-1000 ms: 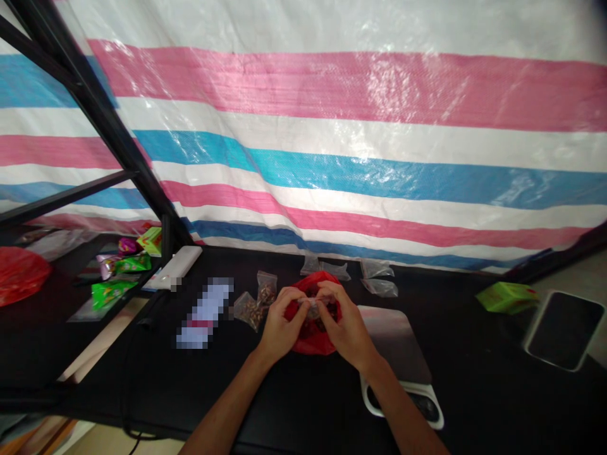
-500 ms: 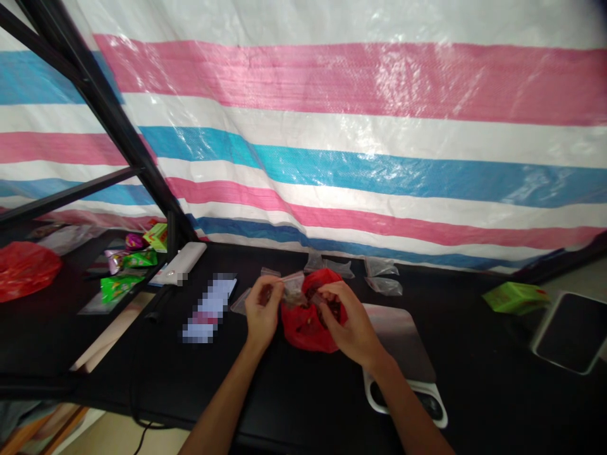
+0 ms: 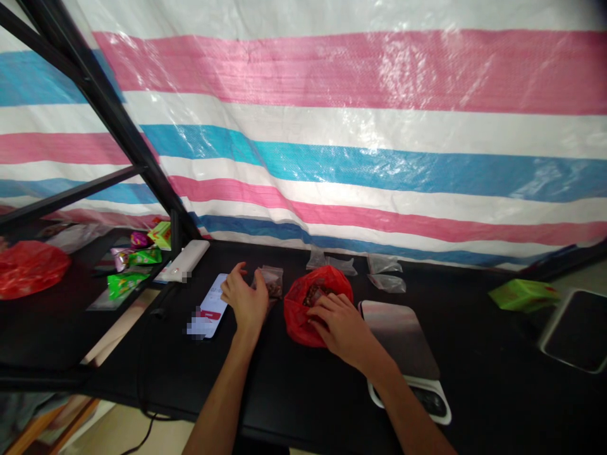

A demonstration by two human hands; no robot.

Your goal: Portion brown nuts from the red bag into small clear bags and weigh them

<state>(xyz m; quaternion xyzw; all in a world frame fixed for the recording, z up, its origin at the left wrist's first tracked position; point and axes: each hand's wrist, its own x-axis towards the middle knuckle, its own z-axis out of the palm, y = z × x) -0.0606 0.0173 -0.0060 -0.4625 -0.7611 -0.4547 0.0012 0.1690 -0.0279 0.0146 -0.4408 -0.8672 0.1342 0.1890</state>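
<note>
My left hand (image 3: 246, 302) is open, its fingers apart and curved, between the phone and a small clear zip bag. That zip bag (image 3: 272, 282) lies on the black table and has dark brown bits in it. A red plastic bag (image 3: 300, 316) stands with its mouth open, and dark brown pieces (image 3: 315, 293) show inside. Over the right side of its mouth rests my right hand (image 3: 342, 330), with the thumb apart from the bent fingers. I see nothing held in it; the fingertips touch the bag or its contents.
A kitchen scale (image 3: 403, 338) is partly under my right forearm. Several clear zip bags (image 3: 386, 283) lie at the back. The phone (image 3: 213, 306) and a white oblong device (image 3: 190, 260) are on the left. A green box (image 3: 521, 296) sits to the right, and a striped sheet (image 3: 379, 139) hangs behind.
The small zip bag that was between my hands now lies on the table. My left hand has opened and moved left; my right hand has lowered at the red bag.
</note>
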